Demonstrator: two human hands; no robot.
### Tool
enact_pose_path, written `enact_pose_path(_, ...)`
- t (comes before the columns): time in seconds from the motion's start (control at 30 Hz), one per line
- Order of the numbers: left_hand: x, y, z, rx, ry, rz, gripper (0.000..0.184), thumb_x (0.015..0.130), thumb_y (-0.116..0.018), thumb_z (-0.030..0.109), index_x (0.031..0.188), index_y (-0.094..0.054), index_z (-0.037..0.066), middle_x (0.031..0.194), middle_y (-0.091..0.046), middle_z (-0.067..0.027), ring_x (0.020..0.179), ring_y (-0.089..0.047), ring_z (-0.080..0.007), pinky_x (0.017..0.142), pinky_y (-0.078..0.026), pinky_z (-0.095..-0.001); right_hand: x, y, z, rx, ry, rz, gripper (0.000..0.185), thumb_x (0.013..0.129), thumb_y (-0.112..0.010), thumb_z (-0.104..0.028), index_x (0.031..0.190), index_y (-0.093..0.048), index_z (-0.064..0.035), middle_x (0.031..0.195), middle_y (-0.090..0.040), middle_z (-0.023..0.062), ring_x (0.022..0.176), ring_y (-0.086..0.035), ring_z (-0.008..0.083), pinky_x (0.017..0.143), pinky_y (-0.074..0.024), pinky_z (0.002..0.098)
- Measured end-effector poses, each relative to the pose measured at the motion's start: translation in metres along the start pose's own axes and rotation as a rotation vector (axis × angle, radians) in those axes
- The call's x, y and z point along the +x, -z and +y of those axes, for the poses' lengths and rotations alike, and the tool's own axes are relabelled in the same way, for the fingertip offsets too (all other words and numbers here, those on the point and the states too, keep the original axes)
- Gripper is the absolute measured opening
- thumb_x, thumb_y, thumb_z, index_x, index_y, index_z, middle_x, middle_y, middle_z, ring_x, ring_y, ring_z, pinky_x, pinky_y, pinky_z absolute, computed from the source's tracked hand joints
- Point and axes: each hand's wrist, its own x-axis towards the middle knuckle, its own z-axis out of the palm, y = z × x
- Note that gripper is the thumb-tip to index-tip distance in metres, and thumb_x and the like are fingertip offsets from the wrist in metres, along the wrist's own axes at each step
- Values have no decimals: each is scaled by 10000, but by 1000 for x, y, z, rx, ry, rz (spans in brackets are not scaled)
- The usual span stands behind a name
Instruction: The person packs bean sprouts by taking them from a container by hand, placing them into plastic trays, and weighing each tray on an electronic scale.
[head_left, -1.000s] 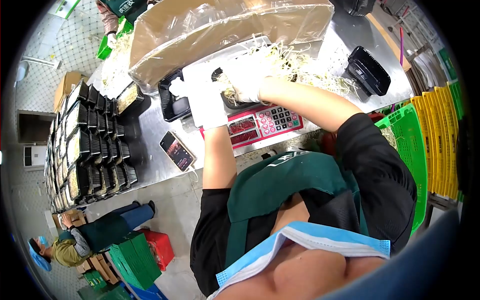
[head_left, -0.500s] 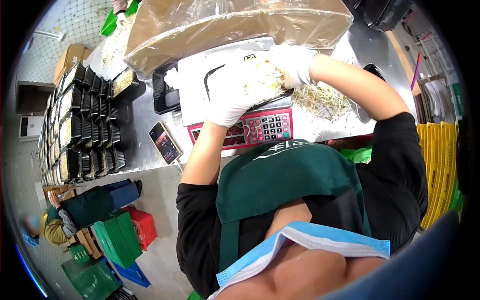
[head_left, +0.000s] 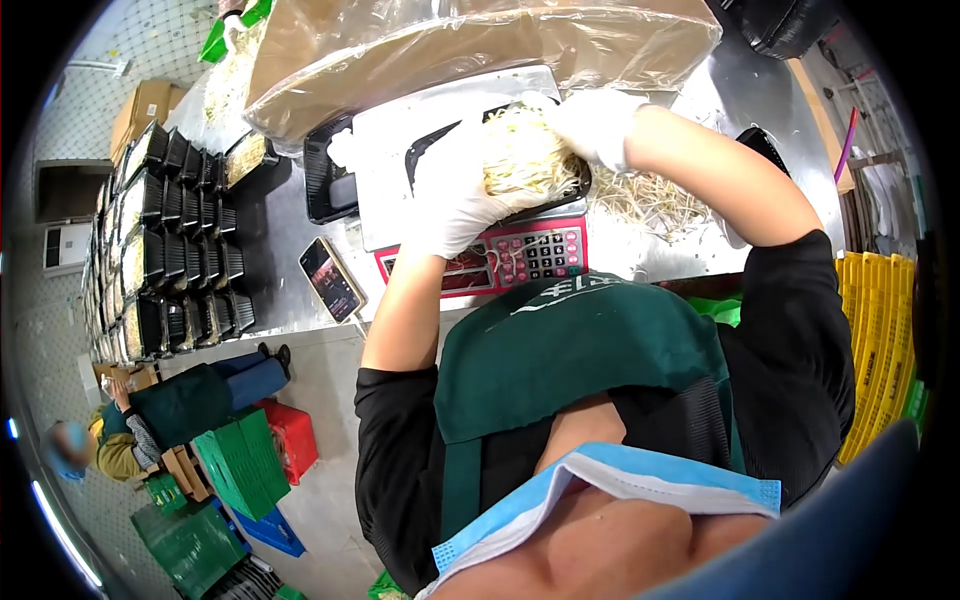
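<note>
A clump of bean sprouts [head_left: 530, 165] lies in a black plastic tray [head_left: 583, 185] on the white platform of a scale [head_left: 385, 200] with a red keypad panel. My left hand [head_left: 458, 195], in a white glove, holds the clump from its left side, the fingers partly washed out by glare. From the upper right, my gloved right hand [head_left: 597, 128] grips the sprouts' far right edge, its fingertips mostly hidden. Loose sprouts [head_left: 655, 205] lie on the table just right of the scale.
A phone [head_left: 332, 280] lies near the table's front edge. Stacked filled trays [head_left: 165, 240] stand at left. An empty black tray [head_left: 325, 175] is beside the scale, and a clear plastic-covered bin [head_left: 480, 60] behind it. Another person [head_left: 180, 405] stands beyond the table, near green crates [head_left: 240, 465].
My right hand has shifted slightly up and right, uncovering more of the sprouts. My left hand stays at the clump's left side. The view has shifted slightly.
</note>
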Motion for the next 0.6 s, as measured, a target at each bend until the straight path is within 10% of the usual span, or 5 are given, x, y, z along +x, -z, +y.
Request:
enact_pose_path(0.27,3,-1,-8,7,-104,14,638,621,-830,303,1152,-585,47,1061,-628,-122,973,-587,-274,898,-440,-352,-117,-82,156,1303,55,553,422,901,-487,-94,1310,-480,7,1241,-574,116,1128,-545,183,973,-414,304)
enact_pose_path(0.43,-2,45,10,388,-292,34,784,643,-771,444,1264,-507,45,1234,-523,-155,1103,-502,-306,994,-358,-395,-199,-205,307,988,-405,871,486,892,-496,-83,1364,-397,-22,1343,-484,110,1227,-460,198,1030,-349,299)
enact_pose_path(0.6,-47,64,-17,344,-102,138,783,744,-681,430,1334,-409,-7,1362,-407,-229,1258,-384,-354,1076,-280,-409,-190,-267,359,732,-770,333,695,799,-573,-7,1430,-293,-88,1415,-408,117,1297,-387,223,1068,-285,295)
